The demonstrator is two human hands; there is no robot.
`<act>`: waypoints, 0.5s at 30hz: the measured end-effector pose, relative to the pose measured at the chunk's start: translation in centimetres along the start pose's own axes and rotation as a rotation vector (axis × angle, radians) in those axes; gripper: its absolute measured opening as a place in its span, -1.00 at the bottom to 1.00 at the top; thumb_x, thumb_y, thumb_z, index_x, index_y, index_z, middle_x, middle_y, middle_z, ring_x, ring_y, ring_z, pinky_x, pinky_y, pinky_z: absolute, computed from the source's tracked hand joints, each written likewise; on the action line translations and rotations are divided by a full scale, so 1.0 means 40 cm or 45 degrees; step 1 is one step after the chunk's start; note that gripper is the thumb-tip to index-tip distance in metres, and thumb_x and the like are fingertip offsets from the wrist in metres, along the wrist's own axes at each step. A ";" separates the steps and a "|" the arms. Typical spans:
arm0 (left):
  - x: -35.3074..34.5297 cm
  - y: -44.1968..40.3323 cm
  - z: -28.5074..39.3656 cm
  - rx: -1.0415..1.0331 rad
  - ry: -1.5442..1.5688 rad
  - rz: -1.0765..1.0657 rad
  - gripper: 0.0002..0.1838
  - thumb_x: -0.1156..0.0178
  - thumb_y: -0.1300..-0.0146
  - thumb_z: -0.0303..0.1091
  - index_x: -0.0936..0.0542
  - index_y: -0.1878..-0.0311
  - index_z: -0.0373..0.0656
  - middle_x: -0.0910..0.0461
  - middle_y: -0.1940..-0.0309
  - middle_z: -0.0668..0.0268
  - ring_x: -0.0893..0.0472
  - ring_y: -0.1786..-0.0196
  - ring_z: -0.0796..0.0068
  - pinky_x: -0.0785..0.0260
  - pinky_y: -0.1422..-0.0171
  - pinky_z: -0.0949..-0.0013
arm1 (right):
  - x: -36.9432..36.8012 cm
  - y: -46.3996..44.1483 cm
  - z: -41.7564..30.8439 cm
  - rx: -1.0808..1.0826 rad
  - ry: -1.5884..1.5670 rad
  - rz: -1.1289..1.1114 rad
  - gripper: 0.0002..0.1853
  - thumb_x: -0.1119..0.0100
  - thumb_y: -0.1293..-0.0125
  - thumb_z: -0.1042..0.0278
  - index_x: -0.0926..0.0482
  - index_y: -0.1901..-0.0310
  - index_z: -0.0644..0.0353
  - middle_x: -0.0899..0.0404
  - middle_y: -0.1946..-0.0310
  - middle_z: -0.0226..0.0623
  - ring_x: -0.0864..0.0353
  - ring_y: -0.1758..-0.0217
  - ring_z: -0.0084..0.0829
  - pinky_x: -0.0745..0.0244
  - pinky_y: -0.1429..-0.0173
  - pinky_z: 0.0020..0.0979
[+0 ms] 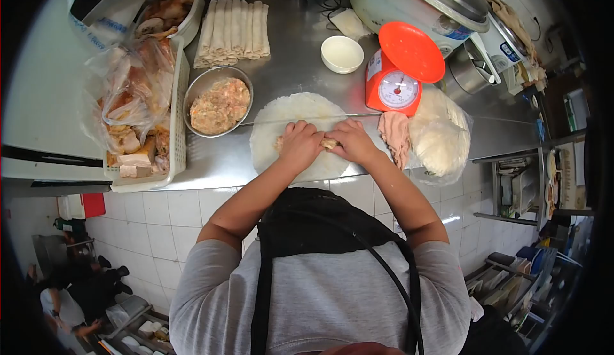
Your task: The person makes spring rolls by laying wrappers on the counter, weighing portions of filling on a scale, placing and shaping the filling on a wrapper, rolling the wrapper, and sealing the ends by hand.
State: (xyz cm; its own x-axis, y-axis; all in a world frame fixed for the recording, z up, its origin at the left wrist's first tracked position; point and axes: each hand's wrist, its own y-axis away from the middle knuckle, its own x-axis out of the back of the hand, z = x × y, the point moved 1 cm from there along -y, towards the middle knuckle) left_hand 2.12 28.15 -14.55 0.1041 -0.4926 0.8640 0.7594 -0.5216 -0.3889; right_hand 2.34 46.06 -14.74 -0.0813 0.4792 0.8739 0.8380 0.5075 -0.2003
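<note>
A round, thin white wrapper sheet [297, 107] lies on the steel counter in front of me. Across its lower half runs a strip of meat filling [329, 143], partly hidden under my fingers. My left hand [302, 142] is closed over the strip, with a bit of filling showing past its left side. My right hand [352, 141] grips the strip's right part, its fingers curled and close to the left hand. To the left stands a steel bowl [244, 116] with more meat filling [220, 107] in it.
Rolled wrappers [235, 32] are stacked behind the bowl. A white basket [181, 112] of meat stands left. Rightward are a white bowl [342, 54], a red scale [382, 86], a pink cloth [394, 136] and bagged wrappers [440, 134]. Another person [64, 304] is at lower left.
</note>
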 end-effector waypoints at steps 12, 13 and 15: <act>0.006 0.007 0.008 -0.031 0.130 0.057 -0.81 -0.28 0.11 -0.27 -0.63 0.34 0.03 -0.50 0.40 0.50 -0.41 0.16 0.43 -0.10 0.03 0.26 | 0.014 0.005 -0.033 0.069 -0.094 0.168 -0.81 -0.29 0.08 0.27 -0.57 0.38 0.03 -0.45 0.34 -0.42 -0.35 0.13 -0.31 -0.20 0.03 -0.29; 0.001 0.007 0.004 -0.031 0.108 0.042 -0.79 -0.29 0.11 -0.28 -0.64 0.31 0.03 -0.50 0.39 0.50 -0.42 0.16 0.43 -0.10 0.03 0.26 | 0.006 0.003 -0.025 0.078 -0.053 0.148 -0.81 -0.29 0.08 0.27 -0.56 0.37 0.03 -0.45 0.33 -0.41 -0.35 0.13 -0.30 -0.19 0.03 -0.29; -0.001 0.013 -0.002 0.004 0.102 0.027 -0.79 -0.29 0.11 -0.28 -0.64 0.31 0.04 -0.50 0.39 0.50 -0.41 0.16 0.43 -0.10 0.03 0.26 | 0.006 0.006 -0.020 0.018 -0.041 0.108 -0.81 -0.28 0.07 0.28 -0.57 0.36 0.02 -0.45 0.34 -0.42 -0.36 0.12 -0.32 -0.19 0.03 -0.30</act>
State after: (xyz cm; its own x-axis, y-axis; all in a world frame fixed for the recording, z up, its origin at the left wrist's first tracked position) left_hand 2.45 27.84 -14.82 0.0686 -0.5577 0.8272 0.7597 -0.5082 -0.4056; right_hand 2.94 45.74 -14.22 -0.0280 0.5433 0.8391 0.8350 0.4742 -0.2792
